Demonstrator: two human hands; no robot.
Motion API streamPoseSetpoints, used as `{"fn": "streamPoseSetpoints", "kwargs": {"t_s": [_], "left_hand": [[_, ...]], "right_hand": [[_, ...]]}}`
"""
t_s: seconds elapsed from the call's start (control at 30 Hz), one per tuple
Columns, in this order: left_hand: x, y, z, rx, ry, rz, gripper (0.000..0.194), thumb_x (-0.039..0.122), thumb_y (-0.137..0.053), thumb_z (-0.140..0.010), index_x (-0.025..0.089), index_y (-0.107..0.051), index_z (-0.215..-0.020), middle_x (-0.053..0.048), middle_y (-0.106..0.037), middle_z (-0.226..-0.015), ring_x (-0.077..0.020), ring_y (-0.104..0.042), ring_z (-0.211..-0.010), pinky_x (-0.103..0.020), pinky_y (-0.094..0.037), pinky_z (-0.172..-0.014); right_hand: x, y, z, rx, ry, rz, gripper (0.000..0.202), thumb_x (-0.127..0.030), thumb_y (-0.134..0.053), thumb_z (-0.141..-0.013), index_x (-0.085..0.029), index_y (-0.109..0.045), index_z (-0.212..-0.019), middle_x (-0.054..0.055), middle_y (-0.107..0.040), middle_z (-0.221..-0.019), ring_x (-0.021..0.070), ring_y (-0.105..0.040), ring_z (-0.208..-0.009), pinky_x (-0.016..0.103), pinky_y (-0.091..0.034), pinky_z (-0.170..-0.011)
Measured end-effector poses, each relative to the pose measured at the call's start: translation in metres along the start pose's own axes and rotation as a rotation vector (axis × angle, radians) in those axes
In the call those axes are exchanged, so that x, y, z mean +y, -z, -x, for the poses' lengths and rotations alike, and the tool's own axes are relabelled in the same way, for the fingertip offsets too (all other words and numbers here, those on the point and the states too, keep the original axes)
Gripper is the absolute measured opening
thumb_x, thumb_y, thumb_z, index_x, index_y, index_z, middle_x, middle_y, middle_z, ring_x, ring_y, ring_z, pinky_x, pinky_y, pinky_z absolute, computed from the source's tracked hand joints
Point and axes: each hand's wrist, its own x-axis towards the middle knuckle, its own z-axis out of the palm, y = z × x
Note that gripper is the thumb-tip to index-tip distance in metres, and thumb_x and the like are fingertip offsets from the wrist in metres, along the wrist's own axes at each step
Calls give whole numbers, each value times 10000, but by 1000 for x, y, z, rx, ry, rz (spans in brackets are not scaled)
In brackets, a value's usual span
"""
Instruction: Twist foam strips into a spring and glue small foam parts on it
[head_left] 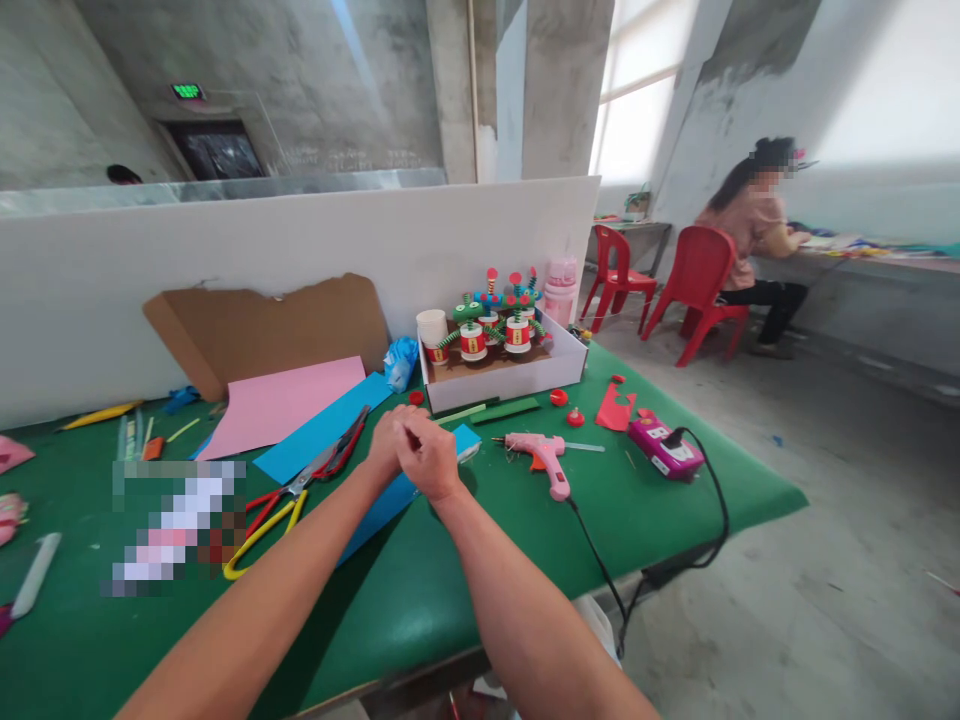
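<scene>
Above the middle of the green table, my left hand (388, 442) and my right hand (435, 460) are brought together, knuckles up, their fingers curled in and touching. Whatever lies between them, if anything, is hidden. Beneath them runs a strip of blue paper (379, 522). To the right of my hands lies a pink glue gun (550, 455) with a clear glue stick in its back. Scissors with yellow handles (259, 540) and red-handled scissors (341, 452) lie left of my hands, near a longer blue sheet (289, 458).
Behind my hands, a white box (510, 382) holds paper-cup figures (474, 340). Pink paper (292, 395) and bent cardboard (277, 330) lean at the back. Right of the glue gun are red paper scraps (615, 405) and a purple power socket (666, 448). Another person (750, 225) sits far right.
</scene>
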Motion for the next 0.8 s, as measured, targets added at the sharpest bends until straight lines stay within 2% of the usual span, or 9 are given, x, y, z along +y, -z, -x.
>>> {"fn": "streamPoseSetpoints", "kwargs": {"t_s": [0.03, 0.1, 0.17, 0.27, 0.37, 0.47, 0.67, 0.8], "left_hand": [[-7, 8, 6, 2, 10, -156, 257, 319, -590, -731, 212, -430, -562, -74, -523, -702, -250, -488, -875, -328, -367, -766], [-22, 22, 23, -67, 47, -324, 210, 336, -585, -718, 211, -478, -588, -71, -560, -694, -241, -520, -807, -307, -357, -700], [-34, 34, 42, -155, 89, -389, 238, 405, -640, -663, 218, -499, -621, -39, -573, -669, -216, -533, -721, -274, -333, -624], [-39, 42, 62, -190, 168, -421, 321, 469, -698, -584, 228, -498, -653, -5, -575, -629, -196, -530, -625, -257, -290, -548], [-31, 41, 67, -201, 226, -389, 280, 396, -717, -553, 235, -513, -658, 15, -575, -587, -192, -536, -592, -252, -275, -527], [-22, 36, 67, -203, 214, -368, 194, 309, -696, -560, 233, -538, -643, 3, -602, -607, -194, -551, -600, -253, -277, -524], [-18, 30, 75, -148, 160, -390, 225, 382, -698, -586, 224, -547, -641, -47, -618, -672, -238, -584, -700, -263, -304, -552], [-20, 28, 76, -131, 111, -303, 229, 316, -730, -532, 219, -533, -597, -51, -588, -689, -252, -569, -709, -278, -321, -577]], "right_hand": [[-1, 0, 0, 0, 2, 5, 329, -362, -368, -916, -235, -525, -656, 13, -574, -648, 136, -486, -632, 240, -373, -620], [-3, -1, 0, 1, 4, 23, 355, -376, -366, -920, -233, -479, -616, 2, -547, -614, 127, -473, -605, 234, -361, -604], [-3, -1, 0, 1, 4, 37, 379, -386, -366, -923, -230, -435, -585, -8, -516, -587, 118, -454, -580, 230, -345, -588], [-2, -2, 0, 1, 6, 39, 389, -377, -362, -925, -228, -396, -567, -17, -482, -568, 112, -431, -559, 232, -327, -573], [-1, -1, -1, 1, 7, 46, 387, -368, -365, -922, -228, -383, -561, -20, -468, -559, 112, -422, -554, 234, -316, -565], [1, -1, -1, 1, 15, 56, 385, -356, -377, -918, -227, -392, -555, -22, -471, -557, 111, -423, -552, 233, -313, -563], [1, 0, 1, 12, 30, 35, 371, -341, -404, -914, -228, -425, -561, -23, -472, -554, 112, -417, -542, 236, -311, -559], [2, 0, 0, 9, 35, 22, 374, -341, -403, -913, -230, -413, -556, -18, -477, -557, 118, -422, -549, 240, -311, -561]]}}
